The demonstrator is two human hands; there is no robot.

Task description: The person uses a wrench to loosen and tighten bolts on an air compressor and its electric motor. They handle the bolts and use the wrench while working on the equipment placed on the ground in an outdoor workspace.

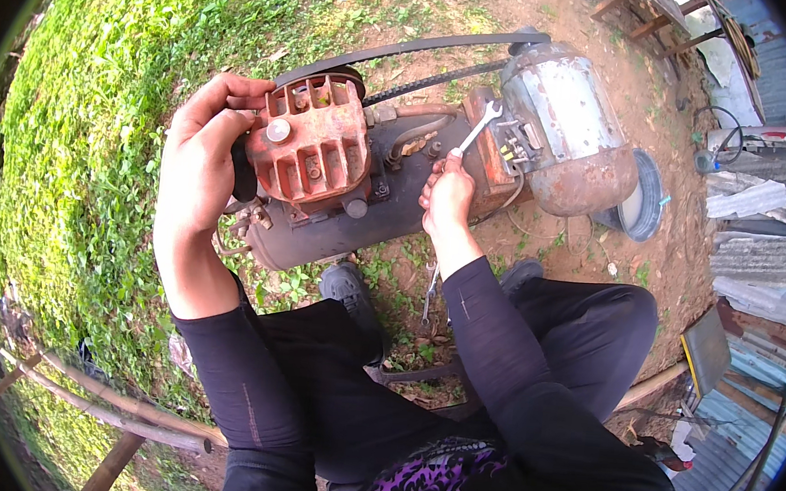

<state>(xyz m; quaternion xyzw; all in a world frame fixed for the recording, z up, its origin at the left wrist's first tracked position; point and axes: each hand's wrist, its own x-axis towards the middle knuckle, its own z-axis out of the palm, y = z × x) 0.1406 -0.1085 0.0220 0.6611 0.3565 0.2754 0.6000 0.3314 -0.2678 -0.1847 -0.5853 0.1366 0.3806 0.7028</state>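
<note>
A rusty compressor with a finned red pump head [312, 150] sits on a dark horizontal tank [319, 239]. My left hand [205, 150] grips the upper left side of the pump head, its fingertips near the black belt [401, 48] that loops toward a pulley behind the grey rusty motor [564, 111]. My right hand [444, 194] is closed around a silver open-ended wrench [473, 133], whose jaw is raised over the rusty bracket beside the motor's fittings. Another wrench [428, 300] lies on the ground below that hand, partly hidden by my forearm.
Grass [75, 143] covers the left, bamboo poles [81, 387] cross the lower left, and corrugated sheets [757, 249] lie along the right. A metal tub [644, 211] stands behind the motor. A wooden frame [661, 16] is at the upper right. My shoe [351, 298] is below the tank.
</note>
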